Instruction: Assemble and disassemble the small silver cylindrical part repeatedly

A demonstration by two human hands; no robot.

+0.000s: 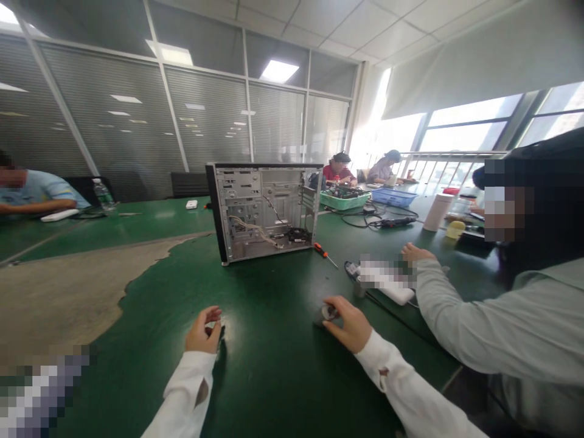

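Note:
On the green tabletop, my right hand [350,323] has its thumb and fingers closed round a small round grey object [328,312], whose kind I cannot make out. My left hand [203,331] is at the table to the left, loosely curled with a gap between thumb and fingers; nothing shows in it. Beyond both hands stands an upright computer case [269,213] with its side panel off. Cables [255,228] and a black fan [297,234] are visible inside. An orange-and-black screwdriver [321,250] lies at the case's right corner.
At right, a co-worker's hand [416,252] is near a white power strip [387,286] and black cable. Farther back are a green basket [344,201] of parts, a blue basket [393,196] and a pink bottle [438,212]. Bare brown patches [91,286] mark the table's left.

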